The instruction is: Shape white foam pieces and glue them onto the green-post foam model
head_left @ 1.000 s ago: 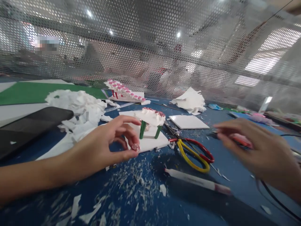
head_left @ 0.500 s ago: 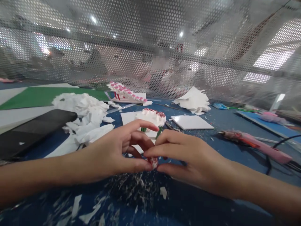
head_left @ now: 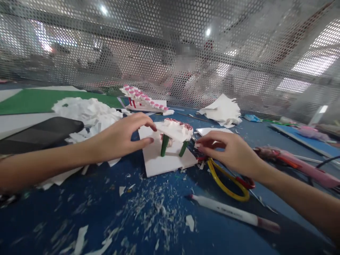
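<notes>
A small white foam model [head_left: 176, 129] with pink dots on top stands on two green legs on a white base sheet [head_left: 162, 163], mid-table. My left hand [head_left: 122, 137] reaches in from the left. Its fingers are spread, with the index tip touching the model's left top edge and the thumb just below. My right hand [head_left: 230, 153] comes in from the right, level with the model's right leg. Its thumb and fingers are pinched on a small pink piece that stays mostly hidden.
Yellow-and-red scissors [head_left: 228, 182] lie under my right wrist, a white marker [head_left: 233, 213] in front. A pink glue gun [head_left: 297, 164] lies at right and a dark phone [head_left: 39, 132] at left, beside torn white foam [head_left: 87, 113]. Another dotted foam model [head_left: 142, 102] stands before a perforated metal screen [head_left: 170, 53].
My right hand put down the glue gun and met my left hand over a small pink piece. Both hands have since moved apart and forward, to either side of the foam model.
</notes>
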The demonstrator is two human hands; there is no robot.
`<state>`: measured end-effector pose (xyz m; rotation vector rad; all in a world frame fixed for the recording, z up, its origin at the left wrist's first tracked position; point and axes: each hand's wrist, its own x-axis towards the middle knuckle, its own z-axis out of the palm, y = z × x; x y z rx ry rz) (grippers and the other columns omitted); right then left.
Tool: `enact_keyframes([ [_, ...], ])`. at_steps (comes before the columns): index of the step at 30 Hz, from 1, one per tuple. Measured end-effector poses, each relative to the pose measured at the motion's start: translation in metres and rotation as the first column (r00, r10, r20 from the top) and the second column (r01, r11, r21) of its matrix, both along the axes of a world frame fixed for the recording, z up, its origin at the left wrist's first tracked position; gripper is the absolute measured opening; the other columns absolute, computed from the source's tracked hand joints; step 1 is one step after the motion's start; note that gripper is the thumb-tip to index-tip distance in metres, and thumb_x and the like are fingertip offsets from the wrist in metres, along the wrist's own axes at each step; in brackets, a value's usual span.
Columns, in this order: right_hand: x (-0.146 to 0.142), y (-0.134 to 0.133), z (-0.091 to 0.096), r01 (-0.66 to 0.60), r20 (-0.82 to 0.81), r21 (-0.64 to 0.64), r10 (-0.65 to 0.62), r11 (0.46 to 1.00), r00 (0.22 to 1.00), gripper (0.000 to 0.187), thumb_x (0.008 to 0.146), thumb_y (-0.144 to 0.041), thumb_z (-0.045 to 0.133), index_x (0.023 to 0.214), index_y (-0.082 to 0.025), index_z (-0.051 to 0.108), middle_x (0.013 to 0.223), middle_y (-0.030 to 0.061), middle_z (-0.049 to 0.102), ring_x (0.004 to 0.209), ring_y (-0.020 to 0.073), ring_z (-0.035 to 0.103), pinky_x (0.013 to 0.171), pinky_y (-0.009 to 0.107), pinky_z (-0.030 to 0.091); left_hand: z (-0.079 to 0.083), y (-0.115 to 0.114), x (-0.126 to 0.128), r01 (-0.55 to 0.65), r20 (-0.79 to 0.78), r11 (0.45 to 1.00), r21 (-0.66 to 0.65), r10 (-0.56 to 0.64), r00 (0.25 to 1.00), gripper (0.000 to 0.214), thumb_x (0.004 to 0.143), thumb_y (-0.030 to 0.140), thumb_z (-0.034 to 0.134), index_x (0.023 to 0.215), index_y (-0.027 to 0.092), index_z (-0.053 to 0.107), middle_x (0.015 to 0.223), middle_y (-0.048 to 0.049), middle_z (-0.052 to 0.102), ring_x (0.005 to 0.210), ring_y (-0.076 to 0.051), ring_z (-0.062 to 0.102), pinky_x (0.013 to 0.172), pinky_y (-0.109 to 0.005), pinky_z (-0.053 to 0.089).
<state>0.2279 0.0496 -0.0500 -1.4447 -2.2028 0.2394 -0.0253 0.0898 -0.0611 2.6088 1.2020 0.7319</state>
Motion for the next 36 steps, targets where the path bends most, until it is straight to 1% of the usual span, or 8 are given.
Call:
enact_keyframes([
  [3,-0.002,0.019,-0.008,0.003,-0.007,-0.01,-0.003,1.0,1.0,0.017,0.073,-0.031,0.053,0.077,-0.017,0.062,0.072,0.0024,0.062,0.062,0.0109,0.055,0.058,0.024,0.044,-0.01,0.011,-0.001,-0.019,-0.098,1.0,0.006,0.02,0.995,0.046,0.075,0.048,0.043,0.107,0.016,0.049,0.116,-0.0114,0.048,0.11,-0.026,0.042,0.092,-0.04,0.034],
  [8,-0.016,0.033,-0.019,-0.045,-0.028,-0.015,0.044,0.999,0.999,0.011,0.069,-0.025,0.056,0.067,-0.014,0.057,0.06,-0.0018,0.053,0.052,0.0072,0.044,0.051,0.021,0.036,-0.02,0.01,0.0,-0.028,-0.198,0.988,-0.154,-0.003,0.98,0.07,0.069,0.057,0.044,0.122,0.011,0.039,0.126,-0.0156,0.041,0.115,-0.03,0.038,0.095,-0.04,0.031],
  [12,-0.023,0.035,-0.024,-0.011,-0.065,-0.069,0.006,0.998,0.998,0.012,0.069,-0.025,0.055,0.062,-0.015,0.054,0.055,-0.0042,0.046,0.049,0.0065,0.039,0.048,0.021,0.031,-0.024,0.01,-0.001,-0.015,-0.233,0.983,-0.185,-0.029,0.972,0.07,0.072,0.058,0.039,0.124,0.012,0.036,0.127,-0.0156,0.04,0.115,-0.03,0.038,0.095,-0.04,0.03],
  [18,-0.023,0.03,-0.027,0.031,-0.023,-0.019,-0.031,0.999,0.999,0.011,0.068,-0.024,0.055,0.061,-0.016,0.049,0.053,-0.0053,0.042,0.046,0.0062,0.036,0.045,0.021,0.028,-0.028,0.014,-0.002,-0.012,-0.204,0.984,-0.175,-0.025,0.979,0.068,0.07,0.057,0.042,0.122,0.013,0.039,0.126,-0.0142,0.041,0.116,-0.031,0.038,0.096,-0.041,0.03],
  [21,-0.021,0.027,-0.027,0.031,-0.039,-0.022,-0.032,0.999,0.999,0.015,0.07,-0.029,0.053,0.062,-0.017,0.049,0.052,-0.0052,0.044,0.044,0.0064,0.038,0.045,0.021,0.03,-0.028,0.015,-0.001,-0.01,-0.181,0.984,-0.181,-0.023,0.983,0.069,0.068,0.058,0.044,0.12,0.012,0.042,0.124,-0.0138,0.044,0.114,-0.031,0.039,0.095,-0.039,0.031],
  [27,-0.017,0.025,-0.023,-0.029,0.053,0.099,0.024,0.995,0.998,0.011,0.072,-0.027,0.053,0.069,-0.017,0.056,0.061,-0.0008,0.052,0.053,0.009,0.043,0.05,0.022,0.035,-0.03,0.017,-0.003,-0.019,-0.174,0.981,-0.193,-0.015,0.985,0.068,0.067,0.059,0.045,0.118,0.014,0.043,0.125,-0.0127,0.043,0.115,-0.029,0.039,0.096,-0.038,0.03],
  [31,-0.015,0.029,-0.024,-0.124,0.046,0.041,0.122,0.992,0.992,0.016,0.075,-0.028,0.05,0.07,-0.016,0.059,0.065,0.0004,0.053,0.055,0.0091,0.044,0.052,0.023,0.036,-0.031,0.018,-0.004,-0.013,-0.179,0.981,-0.194,-0.022,0.984,0.067,0.068,0.059,0.044,0.119,0.015,0.042,0.126,-0.0117,0.042,0.116,-0.029,0.038,0.096,-0.038,0.029],
  [36,-0.021,0.031,-0.028,-0.027,-0.081,-0.128,0.017,0.991,0.997,0.013,0.07,-0.027,0.054,0.066,-0.015,0.058,0.055,-0.0028,0.047,0.046,0.0067,0.04,0.044,0.021,0.033,-0.033,0.019,-0.004,-0.019,-0.179,0.981,-0.192,-0.016,0.984,0.067,0.068,0.059,0.044,0.119,0.016,0.042,0.127,-0.0109,0.041,0.116,-0.028,0.037,0.097,-0.038,0.029],
])
